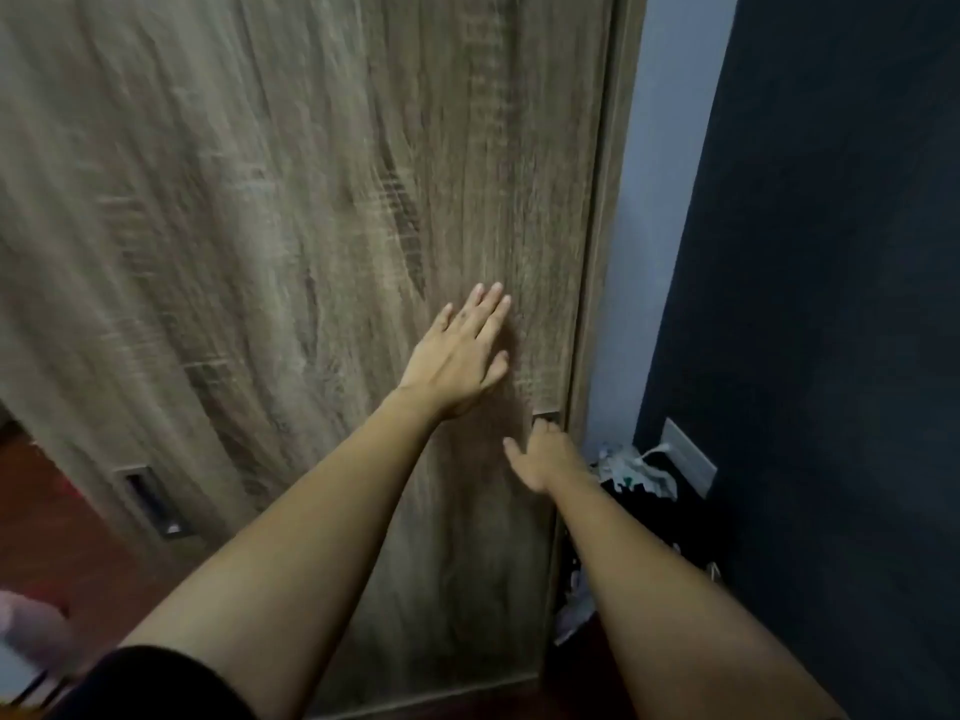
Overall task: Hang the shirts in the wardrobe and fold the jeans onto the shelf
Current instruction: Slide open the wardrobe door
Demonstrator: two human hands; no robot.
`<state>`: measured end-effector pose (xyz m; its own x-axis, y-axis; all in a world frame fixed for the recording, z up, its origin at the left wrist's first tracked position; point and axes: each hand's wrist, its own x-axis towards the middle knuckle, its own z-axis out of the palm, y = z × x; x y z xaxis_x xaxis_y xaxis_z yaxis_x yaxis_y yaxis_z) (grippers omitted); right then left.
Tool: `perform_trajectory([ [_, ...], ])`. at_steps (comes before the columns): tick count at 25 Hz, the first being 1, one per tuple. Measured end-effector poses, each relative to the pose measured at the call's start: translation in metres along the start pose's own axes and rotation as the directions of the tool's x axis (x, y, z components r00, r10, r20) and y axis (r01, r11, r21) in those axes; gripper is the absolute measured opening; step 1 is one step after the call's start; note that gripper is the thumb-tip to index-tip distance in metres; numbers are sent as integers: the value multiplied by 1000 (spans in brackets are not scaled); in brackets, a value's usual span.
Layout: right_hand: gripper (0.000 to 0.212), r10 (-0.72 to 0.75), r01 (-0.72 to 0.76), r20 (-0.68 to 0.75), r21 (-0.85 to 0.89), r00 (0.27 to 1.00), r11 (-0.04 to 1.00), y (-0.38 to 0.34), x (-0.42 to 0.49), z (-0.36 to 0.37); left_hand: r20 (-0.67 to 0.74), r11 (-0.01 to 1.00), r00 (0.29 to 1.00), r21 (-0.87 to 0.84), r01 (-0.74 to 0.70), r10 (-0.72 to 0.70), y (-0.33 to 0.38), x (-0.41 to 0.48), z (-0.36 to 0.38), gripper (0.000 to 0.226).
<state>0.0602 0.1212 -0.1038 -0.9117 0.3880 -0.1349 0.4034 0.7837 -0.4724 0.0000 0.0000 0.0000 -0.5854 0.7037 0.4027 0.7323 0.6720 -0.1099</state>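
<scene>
A tall wood-grain wardrobe door (291, 210) fills most of the head view and covers the inside, so no shirts, jeans or shelf show. My left hand (457, 356) lies flat on the door with straight fingers, near its right edge. Just below and to the right, my right hand (543, 454) has its fingertips hooked into a recessed door handle (546, 417) at the door's right edge; the thumb sticks out to the left.
A second recessed handle (153, 504) sits low on the left door. A dark blue wall (831, 304) with a white wall socket (688, 454) stands to the right. A cluttered heap of dark and white items (636, 480) lies in the corner. Reddish wood floor (52, 511) at lower left.
</scene>
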Motion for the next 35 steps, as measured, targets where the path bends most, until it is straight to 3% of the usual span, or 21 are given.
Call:
perform_trajectory([
  [4,66,110,-124,107,127,988,984,13,34,10,-174,964,965,210,-160,198,14,33,43,63],
  [6,74,130,-158,139,209,982,965,14,45,16,-291,930,922,335,-153,256,19,45,68,65],
  [9,70,120,-130,52,284,991,950,15,51,23,-400,888,870,452,-86,288,12,57,90,63],
  [13,65,91,-70,-84,229,992,971,13,47,34,-432,809,803,578,-104,411,-9,61,98,60],
  [17,69,48,-17,-151,204,987,979,5,47,49,-465,786,764,612,-89,448,-25,55,101,58],
  [23,58,-45,75,-187,155,981,985,-23,45,78,-503,777,735,628,-50,454,-60,31,99,61],
  [35,57,-64,100,-199,176,978,979,-149,19,156,-495,782,736,620,-73,462,-183,-54,77,60],
])
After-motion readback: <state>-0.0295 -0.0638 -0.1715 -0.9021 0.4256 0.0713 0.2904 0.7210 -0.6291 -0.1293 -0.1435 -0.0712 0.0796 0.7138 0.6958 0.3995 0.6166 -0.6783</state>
